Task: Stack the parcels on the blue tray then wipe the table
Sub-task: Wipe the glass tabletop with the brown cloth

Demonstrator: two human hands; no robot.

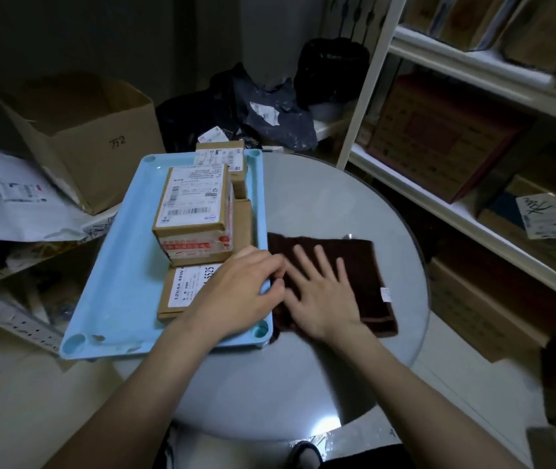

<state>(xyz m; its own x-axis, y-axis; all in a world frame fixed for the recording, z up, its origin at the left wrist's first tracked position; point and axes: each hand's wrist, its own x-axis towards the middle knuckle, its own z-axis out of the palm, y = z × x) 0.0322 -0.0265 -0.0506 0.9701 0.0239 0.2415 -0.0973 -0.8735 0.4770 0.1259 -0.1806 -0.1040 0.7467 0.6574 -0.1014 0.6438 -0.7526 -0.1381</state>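
A light blue tray (124,265) lies on the left part of a round glass table (320,198) and overhangs its edge. On the tray, a taped cardboard parcel (195,211) rests on top of flatter ones, with another labelled parcel (181,292) in front and one (222,157) at the back. A dark brown cloth (354,265) lies flat on the table right of the tray. My right hand (324,292) lies flat on the cloth with fingers spread. My left hand (242,289) is at the tray's right rim, its fingertips pinching the cloth's left edge.
An open cardboard box (80,130) and white mail bags (5,198) sit to the left. Dark plastic bags (269,113) lie behind the table. White shelves (472,211) with boxes stand along the right. A foot (303,451) shows under the table's near edge.
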